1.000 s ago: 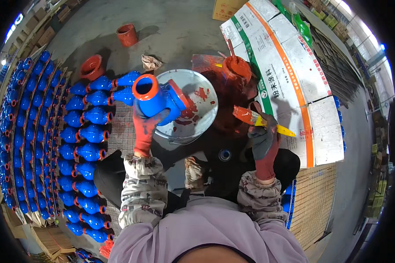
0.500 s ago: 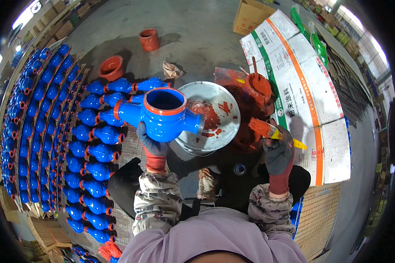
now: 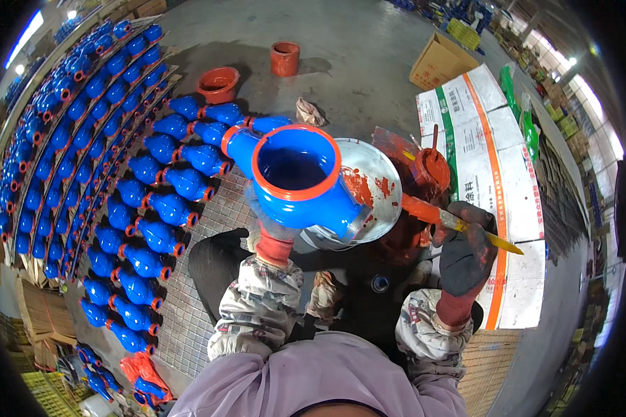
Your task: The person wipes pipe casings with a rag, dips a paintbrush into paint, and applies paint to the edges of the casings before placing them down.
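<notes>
A blue valve body [image 3: 306, 208] with an orange-red rim round its wide opening is held up in my gloved left hand [image 3: 277, 231]. Its body covers most of those fingers. The left end carries an orange-red ring; the right end shows bare grey metal. My right hand [image 3: 468, 254], in a dark glove, closes round the yellow handle of a paintbrush [image 3: 504, 244]. The brush's red-coated bristles point left, close to the valve's right end; whether they touch is unclear. Behind the valve stands a white bucket [image 3: 391, 167], its pale round top splashed with red paint.
A red-caked paint pot [image 3: 435, 170] with a stick in it stands right of the bucket, beside flattened white packaging [image 3: 476, 142]. Rows of blue valve bodies [image 3: 161, 233] stand on the left, with more on racks [image 3: 83, 149]. Two red tubs [image 3: 218, 85] and a carton [image 3: 442, 61] lie farther off.
The view has shifted and turned. The valve body is tilted, its wide opening facing me more. The brush has come closer to the valve's right end, its bristles pointing at it.
</notes>
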Available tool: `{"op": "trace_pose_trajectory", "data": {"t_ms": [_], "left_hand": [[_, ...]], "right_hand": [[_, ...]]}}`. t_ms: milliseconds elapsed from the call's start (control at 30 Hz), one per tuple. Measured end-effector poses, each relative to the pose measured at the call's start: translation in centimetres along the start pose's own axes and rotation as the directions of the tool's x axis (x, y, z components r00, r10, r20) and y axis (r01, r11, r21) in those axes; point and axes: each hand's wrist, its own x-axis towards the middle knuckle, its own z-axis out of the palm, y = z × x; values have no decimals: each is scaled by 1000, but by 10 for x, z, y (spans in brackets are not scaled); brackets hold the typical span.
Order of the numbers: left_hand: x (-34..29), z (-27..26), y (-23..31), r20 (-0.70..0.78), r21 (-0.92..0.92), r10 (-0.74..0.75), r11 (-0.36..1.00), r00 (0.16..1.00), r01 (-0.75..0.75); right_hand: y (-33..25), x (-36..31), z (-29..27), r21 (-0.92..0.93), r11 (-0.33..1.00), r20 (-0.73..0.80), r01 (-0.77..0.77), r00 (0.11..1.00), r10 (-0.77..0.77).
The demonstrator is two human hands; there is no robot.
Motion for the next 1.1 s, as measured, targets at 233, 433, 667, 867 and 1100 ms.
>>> {"op": "trace_pose_trajectory", "data": {"t_ms": [233,433,667,867,1100], "left_hand": [[-4,2,-2,-4,-83,41,996,999,-41],[-6,6,5,176,685,319,640,931,-348],[10,25,19,162,562,357,733,920,-383],[4,27,29,96,466,370,804,924,-370],[1,31,8,-1,314,330,897,944,-313]], "right_hand": [[-14,6,33,-203,953,186,226,964,-189],[-1,9,3,-122,993,110,-5,994,18],[-5,-15,14,164,985,143,-62,989,39],[-16,3,36,-108,905,504,412,807,-307],[6,0,7,-145,987,47,69,997,-63]]}}
